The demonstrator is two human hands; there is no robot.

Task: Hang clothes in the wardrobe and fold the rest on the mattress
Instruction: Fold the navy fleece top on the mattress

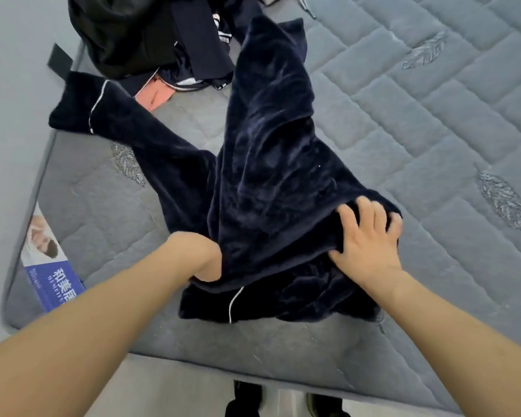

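A dark navy fleece garment [271, 152] with thin white piping lies spread along the grey quilted mattress [433, 121]. One sleeve [82, 106] stretches out to the far left. My right hand [366, 236] grips a bunched fold at the garment's near right edge, fingers curled into the fabric. My left hand [205, 260] reaches under the garment's near left side. Only its wrist and heel show; the fingers are hidden beneath the cloth.
A pile of dark clothes [151, 34] with a pink piece [155, 96] sits at the mattress's far left corner. A blue and white label [54, 278] marks the left edge. The floor [175, 392] and my shoes show below the near edge.
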